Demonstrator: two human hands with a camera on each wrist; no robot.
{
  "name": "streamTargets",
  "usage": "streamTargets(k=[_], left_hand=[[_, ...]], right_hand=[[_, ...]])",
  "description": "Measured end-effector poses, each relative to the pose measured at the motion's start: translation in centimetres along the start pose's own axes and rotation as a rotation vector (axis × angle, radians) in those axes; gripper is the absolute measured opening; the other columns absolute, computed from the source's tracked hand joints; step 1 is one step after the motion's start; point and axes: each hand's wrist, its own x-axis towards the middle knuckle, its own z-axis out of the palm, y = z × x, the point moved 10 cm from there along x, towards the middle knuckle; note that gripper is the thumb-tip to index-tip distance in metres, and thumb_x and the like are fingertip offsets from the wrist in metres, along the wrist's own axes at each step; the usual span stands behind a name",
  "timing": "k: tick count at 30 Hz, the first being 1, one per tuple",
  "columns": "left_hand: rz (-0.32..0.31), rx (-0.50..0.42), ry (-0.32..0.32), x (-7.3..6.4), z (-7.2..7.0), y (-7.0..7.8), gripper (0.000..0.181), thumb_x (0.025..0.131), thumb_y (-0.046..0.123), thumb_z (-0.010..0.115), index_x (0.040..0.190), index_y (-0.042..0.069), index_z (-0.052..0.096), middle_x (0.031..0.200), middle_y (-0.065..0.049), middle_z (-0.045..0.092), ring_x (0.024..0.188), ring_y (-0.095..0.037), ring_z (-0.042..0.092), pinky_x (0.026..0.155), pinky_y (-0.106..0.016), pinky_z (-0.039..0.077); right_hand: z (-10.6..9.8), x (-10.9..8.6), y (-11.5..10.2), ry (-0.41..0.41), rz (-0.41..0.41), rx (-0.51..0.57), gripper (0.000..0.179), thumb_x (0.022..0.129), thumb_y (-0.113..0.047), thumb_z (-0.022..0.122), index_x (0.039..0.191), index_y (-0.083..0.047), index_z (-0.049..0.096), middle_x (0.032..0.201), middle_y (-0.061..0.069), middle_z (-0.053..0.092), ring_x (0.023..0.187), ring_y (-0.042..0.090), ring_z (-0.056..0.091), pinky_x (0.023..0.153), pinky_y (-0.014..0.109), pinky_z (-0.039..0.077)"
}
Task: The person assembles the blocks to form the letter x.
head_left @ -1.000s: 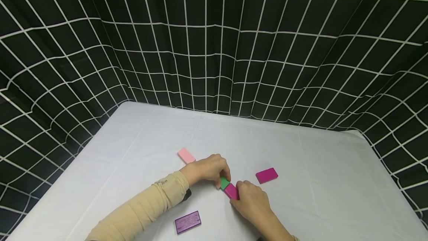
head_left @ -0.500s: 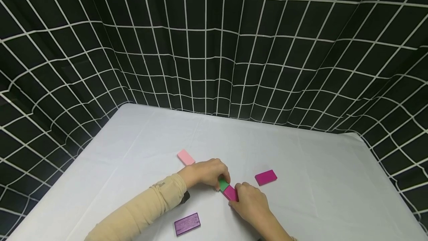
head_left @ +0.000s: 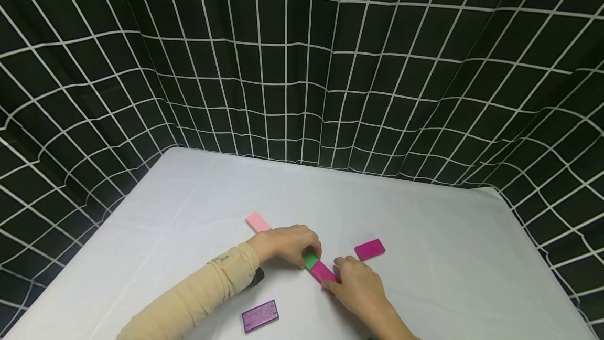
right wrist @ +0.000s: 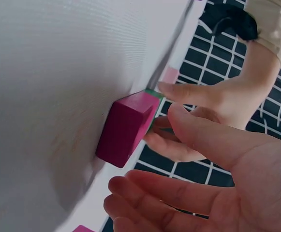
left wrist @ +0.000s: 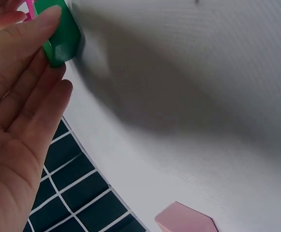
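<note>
My left hand (head_left: 290,244) pinches a green block (head_left: 310,260) between thumb and fingers, low over the white table; the left wrist view shows the thumb lying across the green block (left wrist: 65,38). End to end with it lies a magenta block (head_left: 323,273), its near end toward my right hand (head_left: 359,283). In the right wrist view, the right hand (right wrist: 198,179) has its thumb and fingers spread apart, with a gap between them and the magenta block (right wrist: 118,133). Part of the green block is hidden behind the left fingers.
A second magenta block (head_left: 370,249) lies beyond the right hand. The pink block (head_left: 257,221) sits behind the left wrist, partly covered by it. Nearer the front is a purple block (head_left: 260,316). A black curtain with white grid lines (head_left: 302,67) surrounds the white table (head_left: 212,188).
My right hand has let go of the magenta block, its fingers spreading away from it to the right. My left hand keeps its pinch on the green block. The head view has shifted slightly.
</note>
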Motion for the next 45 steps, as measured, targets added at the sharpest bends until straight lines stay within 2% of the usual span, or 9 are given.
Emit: streamTargets(k=[5,10,16,20,23,26,31,36,45], left_hand=[[0.026,-0.053,0.016,-0.7,-0.3,-0.2,0.042,0.070,0.006,0.086,0.110,0.013,0.072,0.104,0.006,0.068,0.097,-0.004,0.059,0.090,-0.018,0.044],[0.058,-0.089,0.111,-2.1,-1.8,-0.3,0.049,0.073,0.011,0.084,0.119,0.012,0.068,0.124,-0.001,0.062,0.119,-0.015,0.054,0.105,-0.032,0.038],[-0.048,-0.174,0.251,-5.3,-3.1,-0.7,0.033,0.082,0.018,0.078,0.112,0.010,0.069,0.116,0.000,0.064,0.111,-0.019,0.059,0.098,-0.036,0.044],[-0.152,-0.212,0.287,-8.4,-2.1,-0.3,0.029,0.083,0.021,0.077,0.109,0.009,0.069,0.110,-0.001,0.066,0.102,-0.019,0.062,0.089,-0.033,0.050],[-0.229,-0.209,0.255,-10.6,-0.5,0.4,0.036,0.081,0.026,0.078,0.111,0.009,0.068,0.109,0.001,0.066,0.100,-0.016,0.062,0.088,-0.034,0.052],[-0.278,-0.199,0.223,-12.3,1.2,1.2,0.044,0.078,0.032,0.080,0.112,0.008,0.066,0.107,0.002,0.066,0.102,-0.016,0.062,0.088,-0.038,0.052],[-0.319,-0.167,0.234,-13.9,2.8,1.7,0.050,0.074,0.033,0.082,0.112,0.006,0.064,0.105,0.002,0.064,0.097,-0.015,0.062,0.085,-0.036,0.053],[-0.350,-0.175,0.260,-14.4,3.5,1.5,0.051,0.072,0.031,0.083,0.111,0.006,0.064,0.101,0.004,0.062,0.087,-0.007,0.057,0.078,-0.030,0.052],[-0.389,-0.176,0.299,-15.1,4.2,1.2,0.049,0.072,0.029,0.083,0.108,0.003,0.065,0.095,0.003,0.061,0.079,-0.003,0.053,0.072,-0.025,0.050]], right_hand=[[0.0,0.1,0.3,-0.011,0.010,-0.018,0.038,0.072,-0.029,0.085,0.094,-0.001,0.070,0.064,-0.001,0.042,0.056,0.015,0.040,0.049,0.029,0.036],[0.1,0.2,0.4,-0.027,0.010,-0.015,0.042,0.072,-0.028,0.084,0.099,0.001,0.070,0.069,0.001,0.051,0.058,0.016,0.044,0.051,0.034,0.044],[-0.2,0.5,0.1,-0.031,-0.073,0.022,0.042,0.072,-0.023,0.084,0.105,-0.001,0.071,0.089,0.006,0.066,0.072,0.020,0.061,0.061,0.039,0.054],[-0.9,1.0,-1.3,-0.032,-0.289,0.057,0.032,0.075,-0.013,0.082,0.105,-0.003,0.071,0.101,0.005,0.069,0.094,0.025,0.067,0.076,0.040,0.056],[-1.1,1.3,-2.4,-0.061,-0.447,0.073,0.029,0.078,-0.007,0.079,0.105,-0.002,0.071,0.104,0.005,0.069,0.100,0.023,0.066,0.083,0.038,0.055],[-0.9,1.8,-3.1,-0.106,-0.533,0.088,0.030,0.080,-0.004,0.077,0.109,-0.001,0.070,0.109,0.006,0.069,0.105,0.023,0.064,0.088,0.037,0.053],[-0.3,2.4,-4.0,-0.152,-0.607,0.098,0.035,0.081,-0.004,0.077,0.115,-0.001,0.069,0.116,0.007,0.068,0.110,0.023,0.062,0.092,0.037,0.051],[0.3,2.6,-4.6,-0.176,-0.654,0.152,0.032,0.080,-0.001,0.076,0.112,-0.001,0.071,0.113,0.007,0.069,0.107,0.020,0.064,0.090,0.031,0.052],[1.4,3.0,-4.3,-0.248,-0.640,0.181,0.038,0.079,-0.006,0.078,0.116,0.001,0.070,0.117,0.009,0.068,0.110,0.024,0.063,0.090,0.033,0.052]])
